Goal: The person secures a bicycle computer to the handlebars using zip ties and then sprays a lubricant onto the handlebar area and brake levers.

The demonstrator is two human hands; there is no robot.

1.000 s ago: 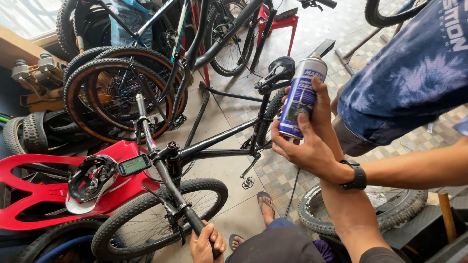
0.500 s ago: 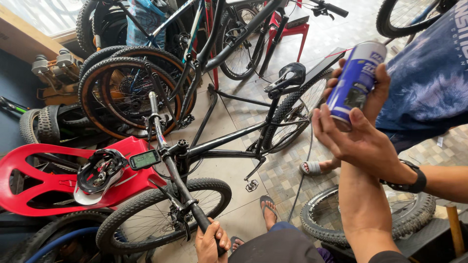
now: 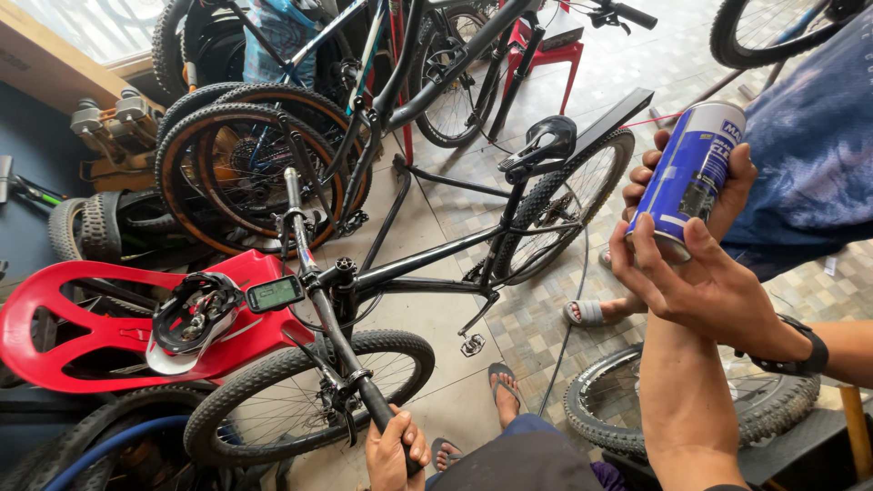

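Observation:
My left hand (image 3: 393, 450) is closed around the black grip of a black bicycle's handlebar (image 3: 332, 318) at the bottom of the view. The bicycle (image 3: 436, 255) stands on the tiled floor in front of me, with a small display (image 3: 275, 293) on its bar. My right hand (image 3: 733, 193) reaches up from below and wraps a blue and white spray can (image 3: 691, 168) from behind. Another person's hand (image 3: 705, 286), with a black wristwatch, closes over the can's lower end in front of my hand.
A red plastic chair (image 3: 55, 309) with a helmet (image 3: 193, 314) on it lies at the left. More bicycles and wheels (image 3: 245, 173) crowd the back left. A loose tyre (image 3: 691, 409) lies at the lower right. The person in a blue shirt (image 3: 809, 145) stands at the right.
The can and both hands on it have shifted right and slightly up in view. My left hand stays on the grip.

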